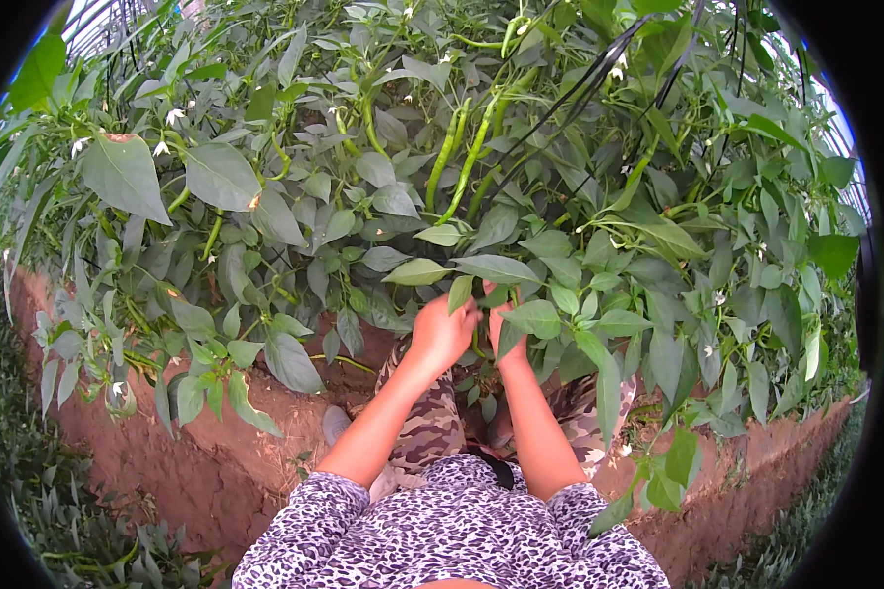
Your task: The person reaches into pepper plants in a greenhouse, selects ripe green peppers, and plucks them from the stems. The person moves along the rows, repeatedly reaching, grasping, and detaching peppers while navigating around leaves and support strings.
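My left hand (446, 327) is raised among the leaves of a chilli pepper plant, its fingers bent near a stem and partly behind a leaf (460, 293). Close beside it on the right, my right hand (502, 324) reaches up into the foliage, its fingers largely covered by leaves. A green pepper (477, 343) hangs between the two hands. What either hand grips cannot be made out. Above them, long green chilli peppers (474, 158) hang from the plant.
Dense pepper plants with small white flowers (174, 115) spread all around. Dark cords (571, 92) slant through the upper right foliage. Brown soil (265, 427) lies below, with a green pepper (345, 360) near the plants at left. A grey shoe (334, 425) shows beside my left arm.
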